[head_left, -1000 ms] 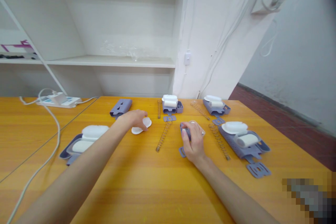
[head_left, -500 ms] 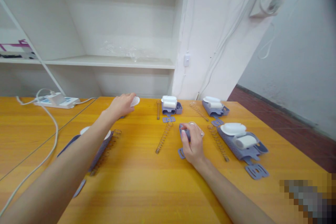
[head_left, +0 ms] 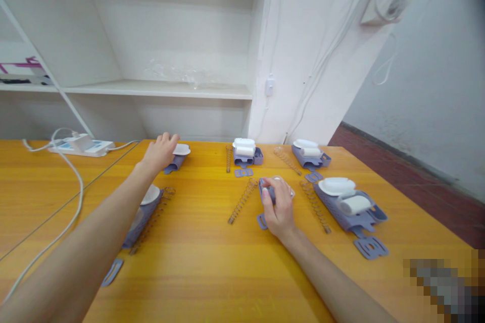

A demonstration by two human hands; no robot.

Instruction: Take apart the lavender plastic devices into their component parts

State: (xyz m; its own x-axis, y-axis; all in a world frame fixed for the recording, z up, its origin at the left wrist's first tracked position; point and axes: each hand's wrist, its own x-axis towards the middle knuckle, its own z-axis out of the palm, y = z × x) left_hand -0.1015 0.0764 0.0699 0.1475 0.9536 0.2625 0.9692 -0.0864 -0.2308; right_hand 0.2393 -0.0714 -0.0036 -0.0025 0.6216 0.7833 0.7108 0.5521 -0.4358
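Note:
My left hand (head_left: 161, 150) is at the back left, beside a white oval piece (head_left: 182, 150) that lies on a purple-grey holder (head_left: 176, 163); its fingers are bent and what they hold, if anything, is hidden. Farther right, my right hand (head_left: 279, 205) is closed over another purple-grey holder (head_left: 261, 189) with a white part showing behind the fingers. Just left of that hand lies a coiled spring (head_left: 242, 202). A flat slotted purple piece (head_left: 262, 221) rests below the fingers.
More holders with white parts stand at the back (head_left: 244, 151), back right (head_left: 310, 153), right (head_left: 350, 204) and left (head_left: 142, 222), with springs beside them. A white power strip (head_left: 81, 146) and its cable lie at the left. Shelves rise behind the table (head_left: 212, 272).
My left hand has moved left, and the white oval piece near it now lies on the back-left holder. The middle spring has shifted slightly right. My right hand has stayed put.

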